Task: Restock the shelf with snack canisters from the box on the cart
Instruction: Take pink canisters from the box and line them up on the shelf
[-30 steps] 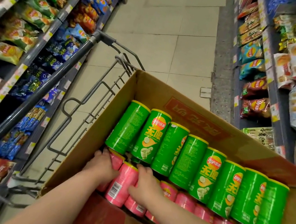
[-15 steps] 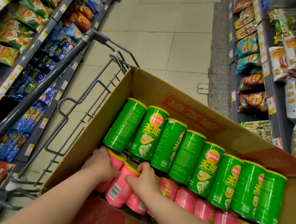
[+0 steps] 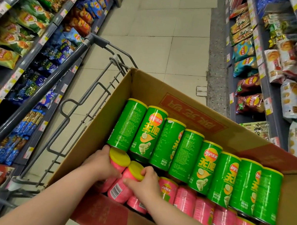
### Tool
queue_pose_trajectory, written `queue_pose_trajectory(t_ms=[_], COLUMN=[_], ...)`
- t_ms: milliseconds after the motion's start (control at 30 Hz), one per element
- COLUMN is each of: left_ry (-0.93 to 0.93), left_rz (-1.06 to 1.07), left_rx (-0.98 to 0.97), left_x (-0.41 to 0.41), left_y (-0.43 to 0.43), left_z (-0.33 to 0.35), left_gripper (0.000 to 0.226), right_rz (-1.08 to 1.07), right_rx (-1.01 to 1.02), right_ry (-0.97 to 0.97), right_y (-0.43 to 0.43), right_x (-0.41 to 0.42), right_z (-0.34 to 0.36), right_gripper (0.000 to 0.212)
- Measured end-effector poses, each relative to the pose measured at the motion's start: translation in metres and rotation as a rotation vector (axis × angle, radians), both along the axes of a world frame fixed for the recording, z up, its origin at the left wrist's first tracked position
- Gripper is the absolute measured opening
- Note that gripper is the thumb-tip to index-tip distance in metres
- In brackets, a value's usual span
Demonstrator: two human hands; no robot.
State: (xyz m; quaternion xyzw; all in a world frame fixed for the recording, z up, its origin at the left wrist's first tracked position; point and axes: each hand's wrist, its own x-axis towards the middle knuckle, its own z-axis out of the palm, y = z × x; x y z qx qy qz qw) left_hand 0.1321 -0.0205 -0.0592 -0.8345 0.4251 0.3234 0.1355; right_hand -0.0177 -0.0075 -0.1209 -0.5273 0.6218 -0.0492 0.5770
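An open cardboard box point(image 3: 89, 134) sits on a grey wire cart point(image 3: 85, 102). Inside lie a far row of several green canisters point(image 3: 207, 166) and a near row of pink canisters point(image 3: 224, 219) with yellow lids. My left hand point(image 3: 100, 165) grips the leftmost pink canister point(image 3: 117, 163), tilted up with its lid showing. My right hand point(image 3: 146, 185) grips the pink canister beside it point(image 3: 122, 186), also raised at the lid end. Both canisters are still within the box.
Shelves point(image 3: 44, 37) of chip bags run along the left, close beside the cart. More snack shelves point(image 3: 270, 87) line the right. A tiled aisle floor point(image 3: 156, 35) stretches ahead between them.
Both hands have tilted the two left pink canisters upward, so their yellow lids now show. The view has shifted slightly closer to the box.
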Motion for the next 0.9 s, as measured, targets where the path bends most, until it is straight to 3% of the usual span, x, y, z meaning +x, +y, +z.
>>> queue_pose_trajectory(t_ms=[333, 533, 633, 733, 900], left_ry=[0.079, 0.236, 0.318, 0.384, 0.473], left_rz=[0.095, 0.205, 0.259, 0.267, 0.205], left_rx=[-0.168, -0.236, -0.308, -0.39, -0.464], left_x=[-0.007, -0.013, -0.016, -0.021, -0.035], left_y=[0.011, 0.02, 0.026, 0.03, 0.037], left_z=[0.007, 0.025, 0.035, 0.044, 0.064], left_gripper=[0.079, 0.099, 0.085, 0.054, 0.049], right_rz=[-0.045, -0.124, -0.205, -0.293, -0.402], right_rx=[-0.029, -0.093, -0.112, -0.094, -0.128], right_ry=[-0.045, -0.084, -0.115, -0.177, -0.284], right_y=[0.011, 0.014, 0.012, 0.011, 0.017], right_x=[-0.003, -0.022, -0.031, -0.041, -0.063], right_z=[0.006, 0.022, 0.033, 0.044, 0.07], right_gripper=[0.076, 0.076, 0.074, 0.067, 0.056])
